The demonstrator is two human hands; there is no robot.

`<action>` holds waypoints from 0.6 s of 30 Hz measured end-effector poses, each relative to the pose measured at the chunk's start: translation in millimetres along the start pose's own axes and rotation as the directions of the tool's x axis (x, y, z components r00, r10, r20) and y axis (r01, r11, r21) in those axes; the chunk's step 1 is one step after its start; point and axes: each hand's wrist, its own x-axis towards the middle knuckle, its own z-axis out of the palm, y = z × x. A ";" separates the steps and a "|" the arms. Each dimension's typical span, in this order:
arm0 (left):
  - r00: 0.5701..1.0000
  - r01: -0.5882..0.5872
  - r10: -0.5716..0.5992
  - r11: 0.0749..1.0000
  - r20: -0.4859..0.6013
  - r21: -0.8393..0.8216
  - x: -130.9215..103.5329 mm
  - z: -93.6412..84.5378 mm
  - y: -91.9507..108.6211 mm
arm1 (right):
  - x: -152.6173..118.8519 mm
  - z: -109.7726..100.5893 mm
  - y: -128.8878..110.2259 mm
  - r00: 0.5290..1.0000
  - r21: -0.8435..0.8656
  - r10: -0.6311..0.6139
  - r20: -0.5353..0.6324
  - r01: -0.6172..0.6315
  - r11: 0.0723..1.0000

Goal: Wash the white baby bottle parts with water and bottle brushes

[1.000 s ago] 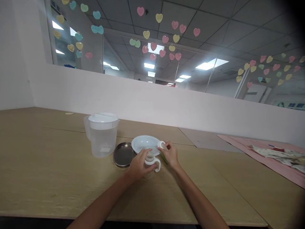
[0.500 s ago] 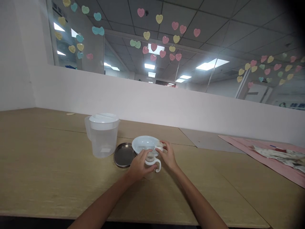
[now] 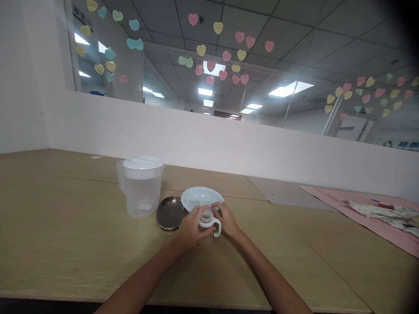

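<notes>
My left hand [image 3: 190,229] is wrapped round a clear bottle [image 3: 206,216] that stands upright on the table. The bottle's round mouth is uncovered. A white collar with a hooked handle [image 3: 217,227] rings its neck and points right. Close beside the bottle's mouth is my right hand [image 3: 227,220], its fingers curled and thumb drawn in. Whatever these fingers hold, if anything, is hidden. Just behind both hands sits a pale blue-white dish [image 3: 188,196], partly covered by them. Something clear seems to lie in it, too faint to name.
A round dark metal tray [image 3: 168,213] lies left of the dish. Further left stands a lidded translucent pitcher [image 3: 143,192] with liquid in it. A pink cloth [image 3: 347,213] with papers or fabric covers the right side. A white wall [image 3: 196,135] rises behind the table.
My right hand has moved left and slightly toward me, to the bottle's mouth. The small white piece it held over the dish's edge is out of sight. My left hand stays put.
</notes>
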 end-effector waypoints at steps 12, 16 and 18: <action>0.893 -0.054 0.136 0.978 -0.429 0.199 0.6 -16.9 -30.0 | -2.0 -4.0 -1.7 0.961 0.138 0.049 -0.273 -0.012 0.990; 0.538 0.408 -0.071 0.894 -0.840 0.185 7.5 -46.3 -49.9 | -10.4 -2.9 -21.7 0.945 0.254 0.018 -0.328 0.070 0.965; 0.407 0.548 -0.165 0.831 -0.898 0.095 8.5 -59.5 -63.7 | -16.3 1.7 -31.1 0.952 0.292 0.015 -0.305 0.079 0.953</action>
